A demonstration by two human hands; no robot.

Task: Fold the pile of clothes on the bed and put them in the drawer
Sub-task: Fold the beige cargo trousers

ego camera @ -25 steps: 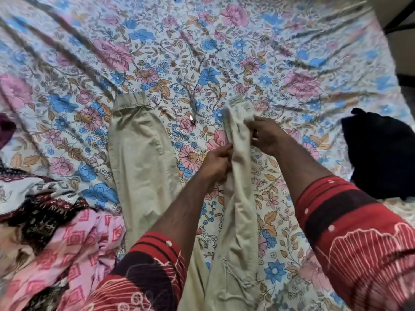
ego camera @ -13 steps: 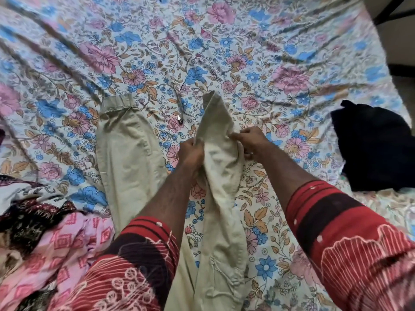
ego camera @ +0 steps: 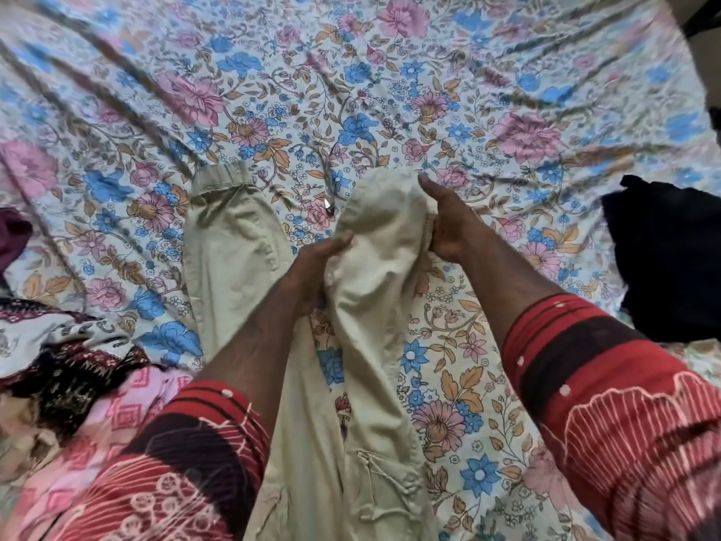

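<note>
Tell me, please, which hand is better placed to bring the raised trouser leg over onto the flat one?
The right hand, probably. It grips the outer edge of the raised leg, the side farthest from the flat leg, so it can sweep across. The left hand lies between both legs.

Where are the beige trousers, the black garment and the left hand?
beige trousers (ego camera: 230, 251), head view, flat leg.
black garment (ego camera: 671, 263), head view, its middle.
left hand (ego camera: 318, 263), head view, back of hand.

Beige cargo trousers (ego camera: 234, 259) spread lengthwise on floral bedsheet (ego camera: 487, 111), one leg flat with elastic cuff at far end, other leg lifted and bunched, unfolded patterned clothes pile (ego camera: 66, 384) at left edge
</note>
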